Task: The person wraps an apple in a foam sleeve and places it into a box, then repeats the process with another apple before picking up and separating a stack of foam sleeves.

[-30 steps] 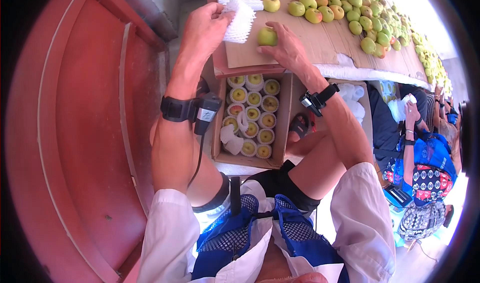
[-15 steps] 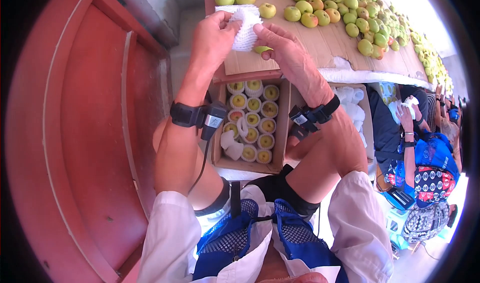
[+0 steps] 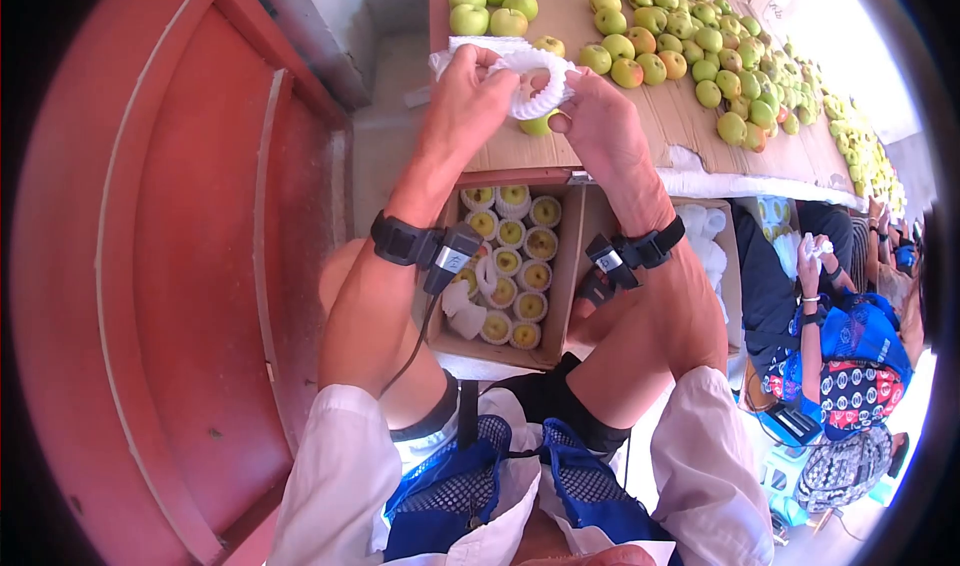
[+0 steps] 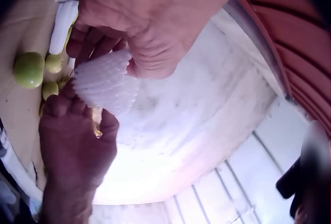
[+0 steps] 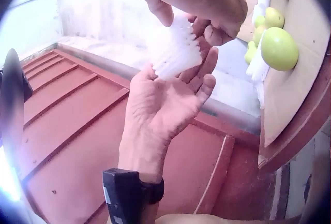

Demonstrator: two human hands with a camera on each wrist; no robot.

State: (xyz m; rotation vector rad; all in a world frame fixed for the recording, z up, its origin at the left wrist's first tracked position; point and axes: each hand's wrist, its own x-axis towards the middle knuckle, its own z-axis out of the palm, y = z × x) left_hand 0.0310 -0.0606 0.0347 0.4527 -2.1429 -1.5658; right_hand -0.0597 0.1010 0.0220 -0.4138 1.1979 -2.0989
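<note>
Above the cardboard-covered table, both hands grip a white foam net sleeve [image 3: 555, 84], spread into a round ring. My left hand [image 3: 468, 104] pinches its left edge between thumb and fingers. On the opposite edge, my right hand [image 3: 612, 126] holds it with fingers inside the opening. The left wrist view shows the sleeve [image 4: 103, 81] stretched between the two hands, its zigzag rim facing both ways. Just below the ring, a green apple [image 3: 538, 126] lies partly hidden on the cardboard. Flat white foam sleeves [image 3: 478, 43] lie behind the left hand.
A carton [image 3: 575, 266] of apples in foam sleeves stands below the table edge, between the knees. Another box [image 3: 735, 266] with white foam sits to its right. Loose apples [image 3: 655, 44] cover the table's back. A red door [image 3: 190, 266] borders the left; other people work at right.
The right hand left the apple and took hold of the foam sleeve beside the left hand. The sleeve went from flat to a spread ring, now above the apple.
</note>
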